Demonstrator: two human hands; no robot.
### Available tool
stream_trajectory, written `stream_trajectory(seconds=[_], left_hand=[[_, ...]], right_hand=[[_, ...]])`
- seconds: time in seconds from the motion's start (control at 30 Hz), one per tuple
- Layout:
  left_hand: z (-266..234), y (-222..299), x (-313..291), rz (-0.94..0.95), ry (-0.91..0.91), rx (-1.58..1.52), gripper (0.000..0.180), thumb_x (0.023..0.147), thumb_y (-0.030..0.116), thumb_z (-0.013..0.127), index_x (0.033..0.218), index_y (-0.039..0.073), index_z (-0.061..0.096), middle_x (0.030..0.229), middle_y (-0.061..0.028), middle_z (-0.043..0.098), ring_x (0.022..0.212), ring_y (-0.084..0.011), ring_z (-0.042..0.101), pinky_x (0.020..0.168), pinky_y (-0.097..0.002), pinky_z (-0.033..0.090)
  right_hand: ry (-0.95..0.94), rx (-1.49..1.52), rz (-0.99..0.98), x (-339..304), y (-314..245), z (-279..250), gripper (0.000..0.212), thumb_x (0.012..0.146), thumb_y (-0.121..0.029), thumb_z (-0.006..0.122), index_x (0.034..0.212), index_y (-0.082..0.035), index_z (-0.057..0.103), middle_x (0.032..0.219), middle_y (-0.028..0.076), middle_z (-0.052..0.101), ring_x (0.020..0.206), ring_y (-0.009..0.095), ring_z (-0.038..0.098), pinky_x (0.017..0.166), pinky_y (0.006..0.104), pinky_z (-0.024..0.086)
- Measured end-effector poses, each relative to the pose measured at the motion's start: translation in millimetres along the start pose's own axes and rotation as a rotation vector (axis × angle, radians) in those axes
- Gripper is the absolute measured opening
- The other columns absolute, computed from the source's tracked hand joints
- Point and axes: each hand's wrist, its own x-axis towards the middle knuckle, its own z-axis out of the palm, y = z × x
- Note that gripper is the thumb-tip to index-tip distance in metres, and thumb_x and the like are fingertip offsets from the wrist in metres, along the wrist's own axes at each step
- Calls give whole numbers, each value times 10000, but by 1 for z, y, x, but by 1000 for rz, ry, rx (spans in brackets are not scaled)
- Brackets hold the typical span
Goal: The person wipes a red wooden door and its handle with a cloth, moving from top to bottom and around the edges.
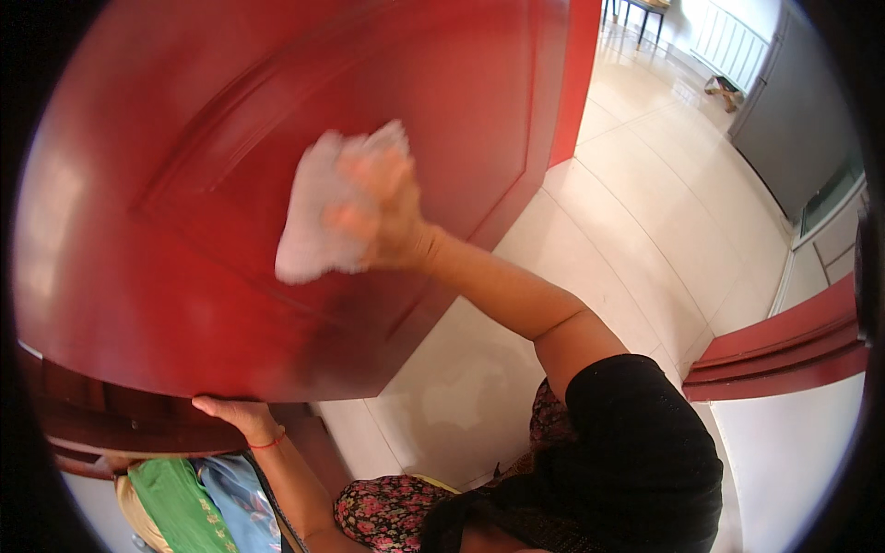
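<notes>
A red panelled door (461, 120) fills the left and middle of the view. My right hand (392, 207), smeared by motion, presses a pale pinkish-white cloth (318, 212) against the door's face, its fingers bent over the cloth. Down at the door's lower-left edge in the picture, my left hand (241, 417) grips that edge; some of its fingers are hidden. A red string bracelet circles the left wrist.
Pale floor tiles (645, 184) stretch right of the door. A red door frame (784, 341) and a grey door-like panel (802, 111) stand at right. Green fabric (175, 498) and blue fabric (238, 493) hang at lower left. A dark-legged table (650, 7) is far back.
</notes>
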Motion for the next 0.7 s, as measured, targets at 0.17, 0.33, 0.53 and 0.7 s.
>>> stream_trajectory(seconds=[0.17,0.33,0.53,0.7], left_hand=[[0,2,2,-66,62,-69,765,905,656,264,1429,100,290,1464,-89,313,1323,-291,329,1082,-452,309],[15,2,2,-21,61,-46,755,913,641,244,1438,100,273,1478,-92,288,1331,-299,312,1085,-458,302],[14,1,3,-20,15,-34,786,900,671,258,1439,99,265,1477,-78,282,1334,-279,303,1094,-443,289],[-11,2,16,-11,-48,30,678,935,580,253,1378,78,358,1384,-65,409,1225,-254,441,1015,-404,393]], right_hand=[[112,-356,544,-4,106,-48,678,725,-161,691,1299,8,372,1306,226,366,1244,381,360,1036,439,318],[371,-460,1001,-89,188,-106,635,754,-204,701,1282,12,421,1260,245,453,1182,380,438,1004,441,359],[583,-154,1989,-185,173,-147,612,775,-273,703,1241,48,471,1141,256,587,1048,346,594,901,405,477],[493,-439,1822,-122,159,-111,634,785,-264,687,1290,18,425,1214,266,511,1114,370,532,935,427,440]])
